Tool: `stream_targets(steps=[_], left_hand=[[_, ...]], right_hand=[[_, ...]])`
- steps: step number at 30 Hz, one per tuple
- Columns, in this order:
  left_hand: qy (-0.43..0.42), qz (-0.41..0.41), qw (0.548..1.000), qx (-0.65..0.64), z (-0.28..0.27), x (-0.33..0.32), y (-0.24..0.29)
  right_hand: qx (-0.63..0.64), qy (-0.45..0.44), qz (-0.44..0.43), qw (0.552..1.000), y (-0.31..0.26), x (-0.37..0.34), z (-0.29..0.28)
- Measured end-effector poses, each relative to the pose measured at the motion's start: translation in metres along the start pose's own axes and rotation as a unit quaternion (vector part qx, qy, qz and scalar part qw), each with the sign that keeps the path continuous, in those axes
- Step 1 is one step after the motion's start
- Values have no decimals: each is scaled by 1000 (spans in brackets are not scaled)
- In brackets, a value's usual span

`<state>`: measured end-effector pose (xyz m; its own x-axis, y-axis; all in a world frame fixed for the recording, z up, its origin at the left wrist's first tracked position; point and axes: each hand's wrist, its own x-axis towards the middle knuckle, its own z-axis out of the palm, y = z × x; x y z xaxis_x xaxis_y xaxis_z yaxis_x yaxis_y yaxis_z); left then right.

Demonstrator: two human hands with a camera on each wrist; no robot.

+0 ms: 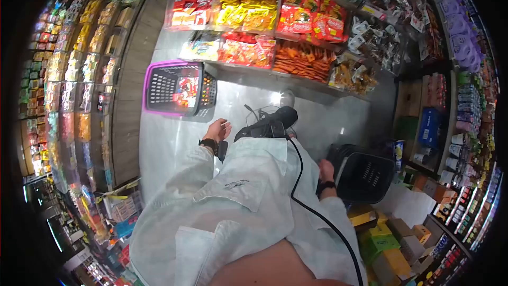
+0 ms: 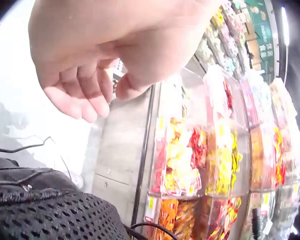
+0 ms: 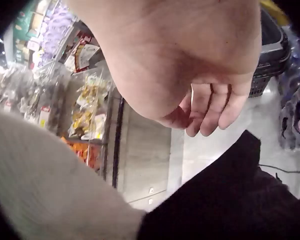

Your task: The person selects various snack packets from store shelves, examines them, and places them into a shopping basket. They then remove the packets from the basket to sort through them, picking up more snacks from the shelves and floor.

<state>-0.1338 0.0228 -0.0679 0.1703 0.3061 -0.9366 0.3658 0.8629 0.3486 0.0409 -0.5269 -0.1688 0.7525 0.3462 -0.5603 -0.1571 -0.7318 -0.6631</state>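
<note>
The left hand hangs over the floor, wrist strap on, a little below and right of a purple-rimmed basket with red packets inside. In the left wrist view its fingers are loosely curled with nothing in them. Beside a stack of dark baskets hangs the right hand, partly against the person's side. The right wrist view shows the right hand with relaxed, bent fingers, also holding nothing. Neither hand appears to touch a basket.
Ahead stands a display of bagged snacks. Tall shelves line the left, and more shelves the right. Cardboard boxes sit at the lower right. A black cable runs down the person's front. Grey floor lies between.
</note>
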Motion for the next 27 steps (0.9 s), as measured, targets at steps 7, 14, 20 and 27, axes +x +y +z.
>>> stream_targets(steps=[7,14,20,27], left_hand=[[75,42,988,-127,-114,-27,-32],[68,-35,977,-197,-217,-4,-72],[59,-57,969,-233,-370,44,-122],[217,-54,921,-320,-486,35,-83]], right_hand=[[262,-36,154,952,-94,23,31],[119,-62,151,979,-139,7,79],[58,-144,26,988,-178,10,141],[87,-122,130,980,-323,35,209]])
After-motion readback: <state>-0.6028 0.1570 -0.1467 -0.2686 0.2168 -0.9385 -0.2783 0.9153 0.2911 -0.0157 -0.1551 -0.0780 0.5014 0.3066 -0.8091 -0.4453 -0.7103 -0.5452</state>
